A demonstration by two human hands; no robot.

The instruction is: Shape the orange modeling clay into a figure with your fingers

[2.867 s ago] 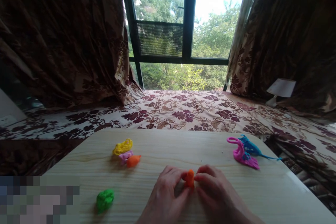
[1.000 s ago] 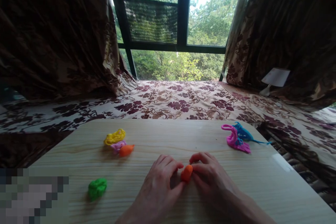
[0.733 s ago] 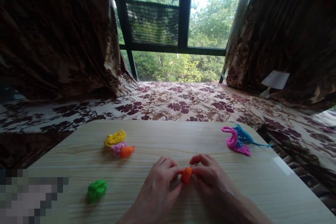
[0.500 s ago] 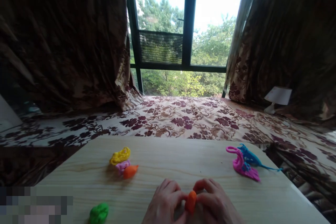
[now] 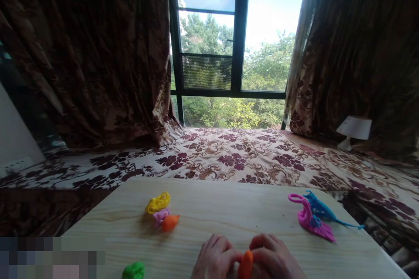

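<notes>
An orange clay lump (image 5: 245, 265) stands at the bottom edge of the view on the wooden table (image 5: 229, 209). My left hand (image 5: 214, 261) and my right hand (image 5: 276, 259) pinch it from either side with closed fingertips. Only the fingers and knuckles of both hands show; the rest is cut off by the frame. To the left lie a yellow clay coil (image 5: 157, 202), a small pink piece (image 5: 160, 215) and an orange piece (image 5: 170, 222), touching one another.
A green clay lump (image 5: 133, 271) sits at the bottom left. Pink clay (image 5: 309, 220) and blue clay (image 5: 319, 210) shapes lie near the table's right edge. A floral bedspread (image 5: 235, 157), curtains, a window and a small white lamp (image 5: 353, 128) lie beyond.
The camera has tilted upward, so the hands and table have slid toward the bottom of the view. Both hands keep pinching the orange lump, which now stands more upright.
</notes>
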